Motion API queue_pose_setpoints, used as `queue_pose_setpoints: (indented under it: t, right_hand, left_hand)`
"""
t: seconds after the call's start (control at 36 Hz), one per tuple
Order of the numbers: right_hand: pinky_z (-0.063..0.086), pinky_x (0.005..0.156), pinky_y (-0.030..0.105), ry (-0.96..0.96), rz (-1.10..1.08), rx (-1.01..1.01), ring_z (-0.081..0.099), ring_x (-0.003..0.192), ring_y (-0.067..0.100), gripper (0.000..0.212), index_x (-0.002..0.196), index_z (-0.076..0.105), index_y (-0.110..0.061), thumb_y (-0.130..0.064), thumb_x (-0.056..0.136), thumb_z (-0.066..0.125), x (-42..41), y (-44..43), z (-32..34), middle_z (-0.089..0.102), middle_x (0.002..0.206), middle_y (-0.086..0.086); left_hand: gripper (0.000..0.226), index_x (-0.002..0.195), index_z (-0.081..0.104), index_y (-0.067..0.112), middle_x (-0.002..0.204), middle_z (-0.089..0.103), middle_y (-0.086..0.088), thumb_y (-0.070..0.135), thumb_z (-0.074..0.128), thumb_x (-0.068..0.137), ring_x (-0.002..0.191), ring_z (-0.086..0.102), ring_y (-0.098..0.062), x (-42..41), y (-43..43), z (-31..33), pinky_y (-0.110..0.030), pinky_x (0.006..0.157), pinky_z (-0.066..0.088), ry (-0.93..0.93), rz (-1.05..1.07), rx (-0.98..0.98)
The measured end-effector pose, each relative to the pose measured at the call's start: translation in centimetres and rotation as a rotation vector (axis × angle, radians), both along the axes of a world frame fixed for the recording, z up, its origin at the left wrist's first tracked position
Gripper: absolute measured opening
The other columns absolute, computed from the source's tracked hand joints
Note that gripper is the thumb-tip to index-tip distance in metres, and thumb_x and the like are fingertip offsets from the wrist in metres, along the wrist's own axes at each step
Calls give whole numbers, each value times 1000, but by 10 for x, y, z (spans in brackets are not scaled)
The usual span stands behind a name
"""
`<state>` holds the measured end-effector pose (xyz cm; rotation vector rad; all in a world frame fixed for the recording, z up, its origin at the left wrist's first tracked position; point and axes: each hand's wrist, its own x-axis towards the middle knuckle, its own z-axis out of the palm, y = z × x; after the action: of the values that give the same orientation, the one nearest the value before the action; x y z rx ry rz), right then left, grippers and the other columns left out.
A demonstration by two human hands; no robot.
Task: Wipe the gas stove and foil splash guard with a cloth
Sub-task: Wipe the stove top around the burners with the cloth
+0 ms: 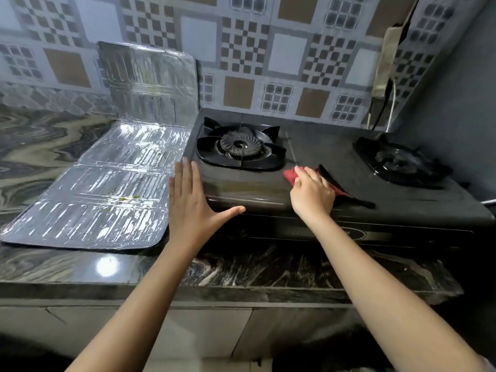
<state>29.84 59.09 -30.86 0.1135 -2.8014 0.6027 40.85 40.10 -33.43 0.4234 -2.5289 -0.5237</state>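
Observation:
A black two-burner gas stove (322,146) sits on the marble counter. My right hand (311,194) presses a red and black cloth (291,175) onto the stove top between the left burner (240,147) and the right burner (400,163). My left hand (192,197) lies flat with fingers spread against the stove's front left corner. The foil splash guard (107,189) lies unfolded on the counter left of the stove, its far panel (147,81) leaning upright against the wall. Small green specks sit on the flat foil.
The dark veined marble counter (241,264) runs along the front, with cabinet doors below. A patterned tile wall stands behind. A socket with cables (386,76) hangs in the back right corner, and a grey side wall closes the right.

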Motion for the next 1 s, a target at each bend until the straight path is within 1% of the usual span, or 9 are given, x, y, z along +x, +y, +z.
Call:
queue_pose_setpoints:
  t: [0.17, 0.28, 0.36, 0.44, 0.5, 0.61, 0.75, 0.86, 1.0]
  right_hand:
    - [25, 107, 37, -7, 40, -13, 32, 135, 20, 39, 134, 46, -30, -23, 97, 35, 17, -29, -1, 38, 147, -7]
    - [23, 108, 38, -21, 62, -21, 29, 136, 19, 39, 134, 44, -31, -25, 97, 34, 24, -40, -2, 37, 147, -8]
    - [22, 108, 38, -17, 91, -18, 30, 136, 19, 39, 134, 44, -31, -24, 97, 35, 30, -48, -2, 37, 147, -8]
    - [23, 108, 39, -6, 141, 4, 30, 136, 20, 40, 135, 43, -31, -24, 97, 35, 37, -59, -3, 37, 148, -7]
    - [23, 109, 40, -7, 180, 20, 30, 136, 20, 40, 136, 42, -32, -25, 97, 35, 40, -67, -3, 36, 148, -6]
    - [23, 109, 40, -21, 264, 47, 31, 136, 21, 40, 136, 41, -32, -25, 97, 35, 43, -83, -1, 36, 148, -6]
    - [24, 108, 38, -51, 365, 73, 32, 134, 21, 40, 136, 42, -32, -26, 97, 34, 42, -105, 4, 37, 147, -7]
    - [24, 108, 38, -57, 418, 96, 31, 134, 22, 40, 136, 41, -33, -27, 97, 33, 39, -120, 5, 35, 148, -8]
    - [23, 108, 36, -73, 503, 120, 29, 135, 20, 40, 136, 40, -34, -27, 97, 34, 35, -132, 8, 34, 148, -10]
  left_hand:
    - [138, 148, -7, 6, 157, -14, -10, 83, 52, 50, 144, -17, -20, 11, -17, -19, -31, 115, -12, 97, 92, 210]
    - [131, 148, -8, 7, 157, -15, -7, 77, 54, 57, 144, -17, -16, 12, -20, -38, -31, 116, -12, 129, 86, 380]
    - [120, 148, -10, 15, 158, -11, 0, 66, 62, 66, 144, -12, -10, 16, -21, -51, -35, 120, -3, 164, 52, 592]
    - [106, 149, -4, 21, 159, 0, 4, 51, 67, 75, 144, 2, -6, 17, -25, -62, -37, 120, 8, 178, -37, 806]
    - [100, 149, -1, 26, 158, 9, 5, 48, 67, 78, 144, 11, -5, 15, -27, -67, -40, 119, 15, 197, -121, 889]
    - [88, 146, 14, 32, 154, 25, 7, 49, 66, 77, 141, 24, -4, 12, -30, -73, -40, 118, 21, 230, -180, 922]
    - [79, 145, 24, 25, 145, 40, 11, 42, 64, 80, 134, 36, 0, 14, -33, -73, -38, 115, 28, 250, -226, 922]
    - [74, 145, 25, 24, 149, 36, 7, 39, 63, 83, 137, 31, -4, 18, -35, -76, -41, 115, 26, 238, -215, 896]
    - [69, 146, 23, 28, 151, 32, 11, 28, 61, 88, 138, 28, 0, 23, -35, -78, -36, 117, 24, 235, -217, 912]
